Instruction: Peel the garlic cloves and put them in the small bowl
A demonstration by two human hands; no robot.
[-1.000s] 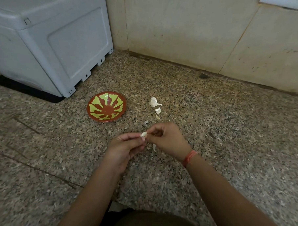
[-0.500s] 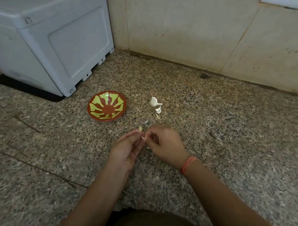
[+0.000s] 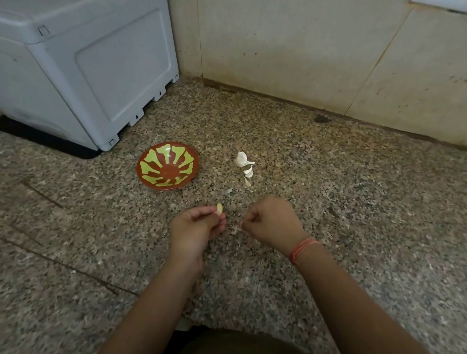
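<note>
My left hand (image 3: pixel 195 226) pinches a pale, peeled garlic clove (image 3: pixel 219 209) between thumb and fingertips, just in front of the small red bowl with a green pattern (image 3: pixel 167 169). The bowl looks empty. My right hand (image 3: pixel 271 224) is curled beside it, a short gap away, and seems to pinch a thin strip of garlic skin (image 3: pixel 241 226). Further back on the floor lie a garlic piece with a stem (image 3: pixel 241 160) and two unpeeled cloves (image 3: pixel 248 176).
I work on a speckled granite floor (image 3: pixel 332 208). A grey plastic box (image 3: pixel 79 68) stands at the back left, close behind the bowl. A tiled wall (image 3: pixel 312 52) runs along the back. Bits of skin (image 3: pixel 229 190) lie near the cloves.
My hands were together working on the clove; they have pulled apart. The clove now shows bare in my left hand, and my right hand has moved right with the skin.
</note>
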